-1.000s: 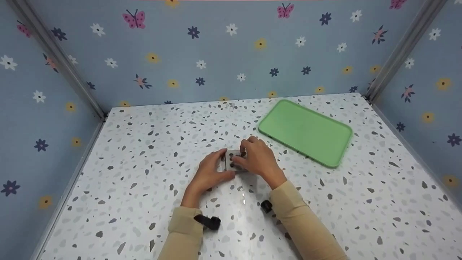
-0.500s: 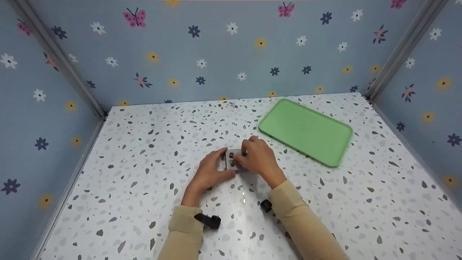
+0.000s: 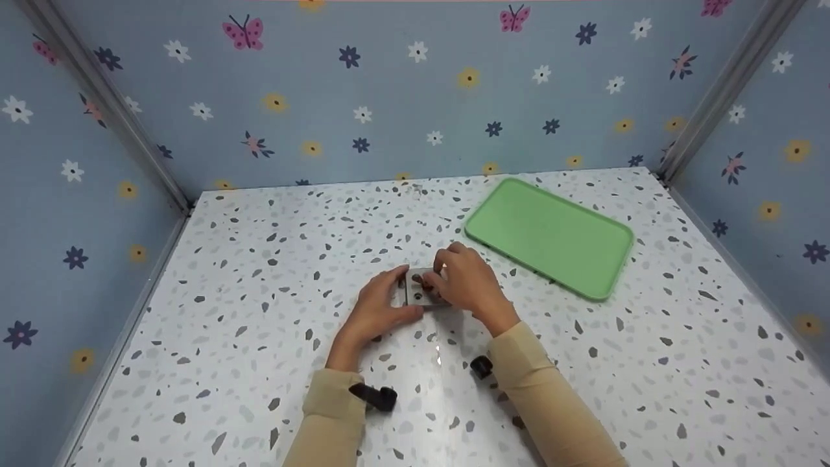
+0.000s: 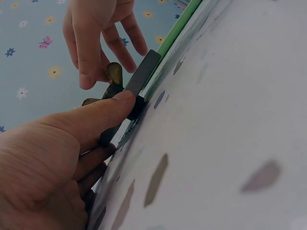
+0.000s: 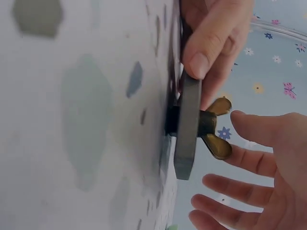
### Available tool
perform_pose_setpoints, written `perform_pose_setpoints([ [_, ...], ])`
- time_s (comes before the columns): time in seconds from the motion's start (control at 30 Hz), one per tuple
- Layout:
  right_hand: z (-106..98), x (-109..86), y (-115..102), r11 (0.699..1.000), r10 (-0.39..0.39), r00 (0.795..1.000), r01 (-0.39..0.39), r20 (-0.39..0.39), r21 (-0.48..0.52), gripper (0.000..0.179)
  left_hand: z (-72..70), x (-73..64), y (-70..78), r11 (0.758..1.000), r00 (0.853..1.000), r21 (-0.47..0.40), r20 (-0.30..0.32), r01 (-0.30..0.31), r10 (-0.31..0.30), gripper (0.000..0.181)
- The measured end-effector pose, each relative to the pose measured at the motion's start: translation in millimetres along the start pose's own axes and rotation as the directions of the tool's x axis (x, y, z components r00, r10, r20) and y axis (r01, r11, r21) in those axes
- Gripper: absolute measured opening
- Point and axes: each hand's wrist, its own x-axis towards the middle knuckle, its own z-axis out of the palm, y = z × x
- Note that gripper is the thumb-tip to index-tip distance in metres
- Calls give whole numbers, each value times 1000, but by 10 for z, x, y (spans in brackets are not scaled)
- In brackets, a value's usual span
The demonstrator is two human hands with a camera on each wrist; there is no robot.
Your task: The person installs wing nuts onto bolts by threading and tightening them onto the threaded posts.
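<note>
A small grey metal plate [image 3: 428,300] with holes stands on edge or flat close over the table, a bolt [image 5: 171,120] through it. On its upper face sits a brass-coloured wing nut [image 5: 218,147], its two wings spread. My left hand [image 3: 376,310] grips the plate by its edges, thumb on the near side and fingers on the far side. My right hand [image 3: 470,280] has its thumb and index finger at either side of the wing nut, the index fingertip against one wing. Its other fingers are spread in the right wrist view. The right hand hides the plate's right part in the head view.
A light green tray [image 3: 551,237] lies behind and to the right of the hands on the speckled white table [image 3: 259,311]. Blue flower-patterned panels [image 3: 389,84] enclose the back and sides. Black camera mounts [image 3: 382,397] sit at both wrists.
The right thumb has shifted slightly up and right, and the wing nut now shows turned to a slant. The left hand and plate have stayed in place.
</note>
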Motion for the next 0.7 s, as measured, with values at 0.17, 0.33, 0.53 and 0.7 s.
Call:
perform_pose_setpoints([
  [0.17, -85, 2, 76, 992, -105, 993, 101, 52, 77, 17, 3, -1, -7, 1000, 1000, -14, -10, 13, -13, 93],
  [0.33, -136, -3, 127, 972, -203, 973, 187, 112, 140, 34, 12, 4, -15, 1000, 1000, -9, -3, 24, -24, 94],
  [0.53, -159, 2, 125, 962, -250, 957, 227, 145, 155, 50, 18, 22, -27, 1000, 1000, 11, 0, 22, -22, 94],
  [0.7, -164, 4, 115, 957, -264, 953, 240, 146, 166, 62, 10, 30, -23, 1000, 1000, 11, 1, 13, -13, 94],
])
